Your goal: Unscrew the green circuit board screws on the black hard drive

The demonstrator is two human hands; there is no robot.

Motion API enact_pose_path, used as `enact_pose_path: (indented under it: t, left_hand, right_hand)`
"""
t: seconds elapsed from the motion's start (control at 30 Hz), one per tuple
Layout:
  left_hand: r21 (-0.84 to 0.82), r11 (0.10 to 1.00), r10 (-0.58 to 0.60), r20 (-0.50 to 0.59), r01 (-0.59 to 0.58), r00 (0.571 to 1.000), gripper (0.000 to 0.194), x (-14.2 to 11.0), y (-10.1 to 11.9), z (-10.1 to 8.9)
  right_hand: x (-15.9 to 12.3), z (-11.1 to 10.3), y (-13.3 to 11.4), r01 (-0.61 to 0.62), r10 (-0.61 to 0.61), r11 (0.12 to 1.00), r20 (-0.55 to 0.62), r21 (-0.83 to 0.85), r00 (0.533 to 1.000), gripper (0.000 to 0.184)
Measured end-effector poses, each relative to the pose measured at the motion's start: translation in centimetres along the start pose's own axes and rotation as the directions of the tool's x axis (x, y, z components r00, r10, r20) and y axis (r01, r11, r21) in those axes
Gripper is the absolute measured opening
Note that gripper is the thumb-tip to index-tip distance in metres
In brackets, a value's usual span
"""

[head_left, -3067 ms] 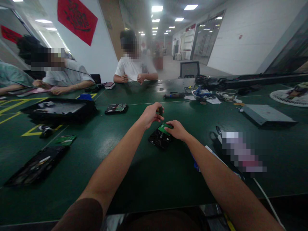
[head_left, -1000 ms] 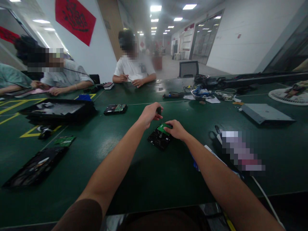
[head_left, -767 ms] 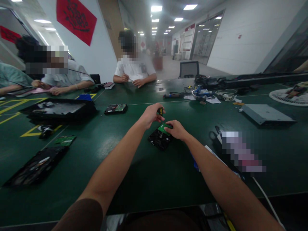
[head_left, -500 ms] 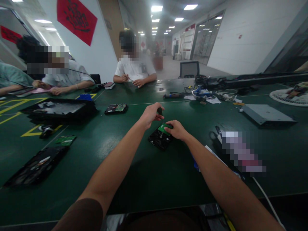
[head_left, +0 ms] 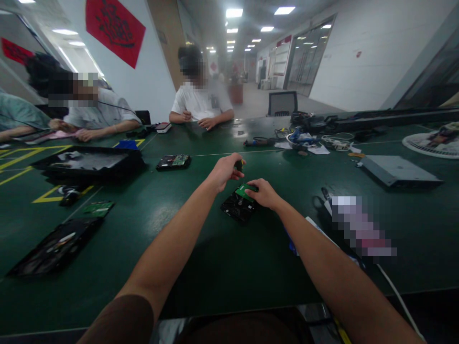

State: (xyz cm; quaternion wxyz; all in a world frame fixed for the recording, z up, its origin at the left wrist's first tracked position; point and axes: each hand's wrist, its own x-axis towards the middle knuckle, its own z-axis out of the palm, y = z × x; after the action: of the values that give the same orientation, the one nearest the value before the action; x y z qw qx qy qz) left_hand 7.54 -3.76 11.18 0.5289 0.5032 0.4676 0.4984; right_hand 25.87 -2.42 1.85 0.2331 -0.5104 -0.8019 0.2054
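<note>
A black hard drive (head_left: 238, 206) with a green circuit board (head_left: 245, 190) facing up lies on the green table in front of me. My right hand (head_left: 264, 193) grips its right side, with the thumb on the board and the other fingers along the far edge. Just above the drive's far end, my left hand (head_left: 226, 171) is curled round a dark screwdriver (head_left: 239, 165) with a bit of yellow on its handle. The fingers cover most of this tool, and its tip cannot be made out.
Another drive (head_left: 173, 162) lies beyond my left hand. Far left are a black tray (head_left: 89, 162) and an opened black casing (head_left: 53, 246). A grey metal box (head_left: 399, 170), cables and a bowl (head_left: 300, 139) are on the right. Across the table sits a person (head_left: 201, 102).
My left hand's tool has turned slightly, and its yellow part now shows. The drive and my right hand have hardly moved.
</note>
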Motion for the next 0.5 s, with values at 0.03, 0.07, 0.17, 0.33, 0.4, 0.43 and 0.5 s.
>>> enact_pose_path:
  t: [0.03,0.07,0.17,0.33,0.4,0.43,0.5]
  left_hand:
    - [0.023,1.0,0.01,-0.008,-0.01,1.0,0.027,-0.03,0.06,0.01]
    - [0.036,0.999,0.012,-0.008,-0.012,1.0,0.027,-0.07,0.12,0.03]
    - [-0.004,1.0,-0.019,0.022,0.019,1.0,0.024,-0.18,0.22,0.11]
    - [-0.115,0.991,-0.069,0.046,0.074,0.997,0.023,-0.07,0.13,-0.03]
    - [-0.09,0.994,-0.059,0.021,0.061,0.998,0.025,0.05,0.09,-0.15]
    - [-0.068,0.996,-0.049,0.004,0.049,0.999,0.027,0.1,0.07,-0.19]
    - [-0.039,0.999,-0.033,-0.007,0.033,0.999,0.028,0.17,0.05,-0.22]
  right_hand:
    - [0.0,-0.02,-0.01,0.008,-0.008,1.0,0.008,0.002,1.0,0.029]
    - [0.01,0.0,0.02,0.017,-0.017,1.0,0.01,-0.001,1.0,0.029]
    - [0.1,0.19,0.28,0.031,-0.032,0.999,-0.017,-0.024,0.999,0.031]
    - [0.21,0.44,0.65,0.068,-0.069,0.997,-0.024,-0.038,0.997,0.031]
    - [0.2,0.41,0.67,0.081,-0.081,0.996,-0.021,-0.031,0.996,0.031]
    - [0.18,0.39,0.66,0.084,-0.084,0.996,-0.019,-0.023,0.996,0.031]
    - [0.15,0.36,0.62,0.085,-0.085,0.996,-0.016,-0.011,0.996,0.031]
